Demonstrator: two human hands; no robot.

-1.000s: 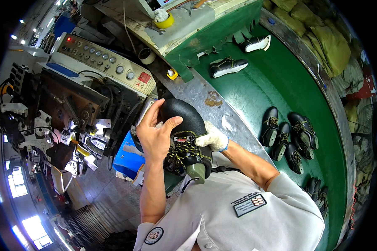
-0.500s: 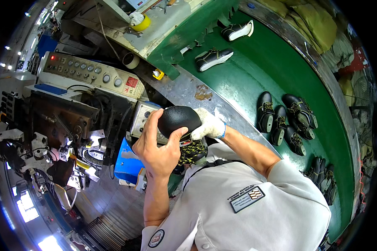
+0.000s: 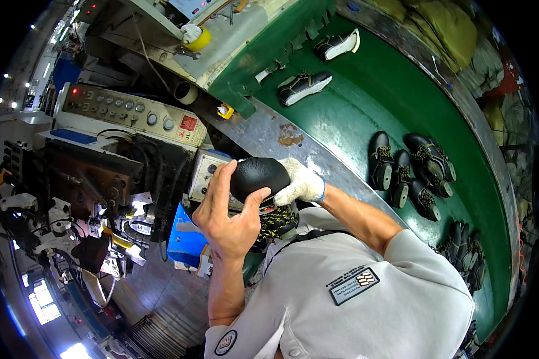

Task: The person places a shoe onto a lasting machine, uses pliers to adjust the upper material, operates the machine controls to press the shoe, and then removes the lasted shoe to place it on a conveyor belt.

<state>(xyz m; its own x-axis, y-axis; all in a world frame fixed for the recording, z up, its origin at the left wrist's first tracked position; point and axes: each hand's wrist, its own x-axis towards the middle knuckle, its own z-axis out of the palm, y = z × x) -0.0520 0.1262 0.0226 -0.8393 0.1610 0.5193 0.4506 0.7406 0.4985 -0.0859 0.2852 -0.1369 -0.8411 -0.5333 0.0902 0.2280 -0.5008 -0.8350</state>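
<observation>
Between my two hands is a black leather shoe (image 3: 259,178), its smooth rounded toe pointing up and away from me. Yellow-and-black laces (image 3: 275,222) show lower down, in front of my shirt. My bare left hand (image 3: 226,216) grips the toe from the left, fingers along its side and thumb across its near face. On the right, my right hand (image 3: 300,182) wears a white knit glove and clasps the shoe's other side, its thumb near the laces. The sole and heel are mostly hidden.
A machine with a control panel (image 3: 126,110) and metal clamps (image 3: 60,209) stands at left. A metal ledge (image 3: 281,134) borders the green conveyor-like surface (image 3: 347,113), where several black shoes (image 3: 428,155) lie. A blue bin (image 3: 184,239) is below my left hand.
The shoe has lowered slightly in the view and its toe tilts a little more to the right. Both hands keep their hold, shifting with it.
</observation>
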